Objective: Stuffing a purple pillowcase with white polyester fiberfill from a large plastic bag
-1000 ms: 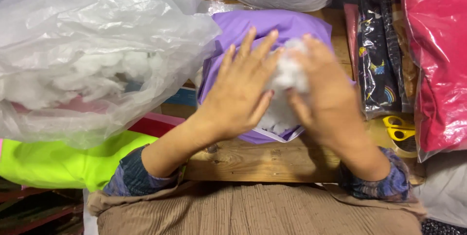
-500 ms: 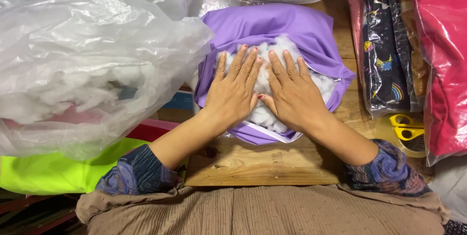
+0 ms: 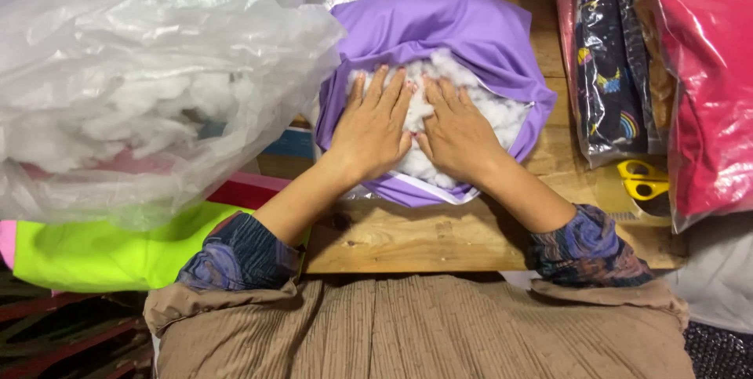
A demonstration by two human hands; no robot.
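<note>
You are at the stuffing step, your left hand (image 3: 369, 132) and right hand (image 3: 459, 136) flat, fingers spread, gripping nothing, pressing white filling (image 3: 502, 112) into the purple cover (image 3: 439, 30) on the wooden surface (image 3: 408, 242) (next, likely firm, even packing toward the corners).

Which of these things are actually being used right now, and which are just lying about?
In use: left hand and right hand, both flat on the white stuffing inside the purple cover.

Lying about: yellow scissors, dark patterned packets, red bag, clear bag of stuffing, green cloth.
</note>
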